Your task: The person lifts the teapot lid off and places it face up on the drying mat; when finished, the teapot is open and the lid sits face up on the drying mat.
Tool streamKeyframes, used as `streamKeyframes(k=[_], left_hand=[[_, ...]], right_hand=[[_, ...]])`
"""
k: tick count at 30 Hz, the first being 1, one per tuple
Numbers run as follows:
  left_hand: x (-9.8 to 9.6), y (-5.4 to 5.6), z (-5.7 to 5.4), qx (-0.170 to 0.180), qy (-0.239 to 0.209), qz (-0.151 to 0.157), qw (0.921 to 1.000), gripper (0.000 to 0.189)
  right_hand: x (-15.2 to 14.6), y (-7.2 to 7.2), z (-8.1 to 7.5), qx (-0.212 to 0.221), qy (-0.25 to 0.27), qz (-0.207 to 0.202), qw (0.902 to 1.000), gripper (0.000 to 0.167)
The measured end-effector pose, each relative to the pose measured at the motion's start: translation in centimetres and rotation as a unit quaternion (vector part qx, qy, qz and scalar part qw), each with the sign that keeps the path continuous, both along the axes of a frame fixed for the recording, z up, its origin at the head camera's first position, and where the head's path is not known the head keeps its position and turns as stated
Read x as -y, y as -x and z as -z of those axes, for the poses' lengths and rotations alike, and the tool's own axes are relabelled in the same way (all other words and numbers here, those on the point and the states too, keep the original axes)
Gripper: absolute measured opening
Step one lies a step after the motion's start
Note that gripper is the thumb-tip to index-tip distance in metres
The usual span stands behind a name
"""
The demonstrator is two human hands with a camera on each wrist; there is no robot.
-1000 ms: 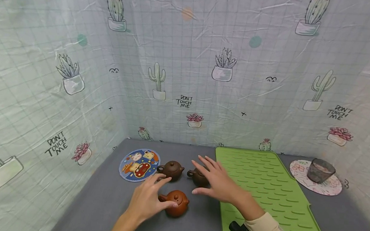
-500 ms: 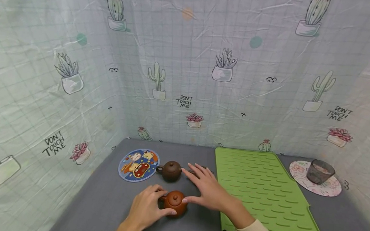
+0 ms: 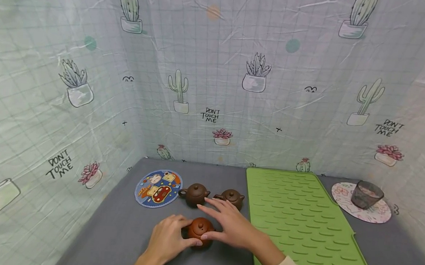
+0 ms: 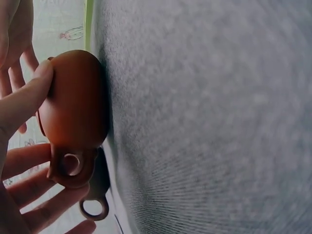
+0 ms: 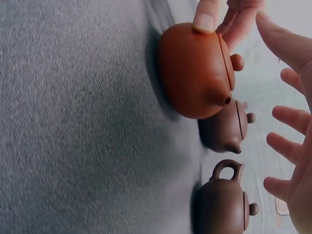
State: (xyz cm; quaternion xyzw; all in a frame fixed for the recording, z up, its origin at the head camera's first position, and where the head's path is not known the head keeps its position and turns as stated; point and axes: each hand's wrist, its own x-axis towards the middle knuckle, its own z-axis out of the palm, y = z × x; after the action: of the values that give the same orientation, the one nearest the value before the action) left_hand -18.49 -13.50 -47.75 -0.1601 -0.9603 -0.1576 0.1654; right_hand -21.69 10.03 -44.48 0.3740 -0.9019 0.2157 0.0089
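An orange-brown clay teapot (image 3: 200, 228) stands upright on the grey table in the head view, its lid on. My left hand (image 3: 169, 238) grips it from the left; the thumb lies on its near side and the fingers reach round by the handle (image 4: 73, 168). Over the teapot's right side is my right hand (image 3: 231, 227), fingers spread and apart from it in the right wrist view. Two dark brown teapots stand just behind: one (image 3: 195, 194) to the left, the other (image 3: 232, 197) to the right, partly covered by the right hand's fingers.
A round blue cartoon mat (image 3: 145, 193) lies at the back left. On the right is a long green ridged mat (image 3: 288, 199). Beyond it, a dark see-through cup (image 3: 366, 195) stands on a floral oval mat (image 3: 381, 215). Curtains printed with cacti enclose the table.
My right hand has come left and toward me, from over the right dark teapot to the orange-brown one. My left hand has closed in around the orange-brown teapot, which stays in place.
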Motion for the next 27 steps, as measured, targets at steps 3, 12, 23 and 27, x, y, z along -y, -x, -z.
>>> streamKeyframes(k=[3,12,23,27], left_hand=[[-0.1,-0.1,-0.1,-0.004,-0.002,-0.010,0.9999,0.061],[-1.1,-0.9,-1.0,0.023,-0.001,-0.057,0.9981,0.061],[-1.0,-1.0,-1.1,0.027,-0.017,-0.060,0.9977,0.067],[-1.0,-1.1,-1.3,0.049,-0.014,-0.065,0.9966,0.068]], right_hand=[[0.3,-0.2,0.0,-0.005,-0.002,-0.005,1.0000,0.070],[0.5,-0.9,0.1,-0.033,-0.014,-0.022,0.9991,0.050],[0.8,-1.2,1.3,-0.013,0.000,-0.040,0.9991,0.041],[0.9,-1.5,1.6,-0.021,-0.001,-0.035,0.9992,0.039]])
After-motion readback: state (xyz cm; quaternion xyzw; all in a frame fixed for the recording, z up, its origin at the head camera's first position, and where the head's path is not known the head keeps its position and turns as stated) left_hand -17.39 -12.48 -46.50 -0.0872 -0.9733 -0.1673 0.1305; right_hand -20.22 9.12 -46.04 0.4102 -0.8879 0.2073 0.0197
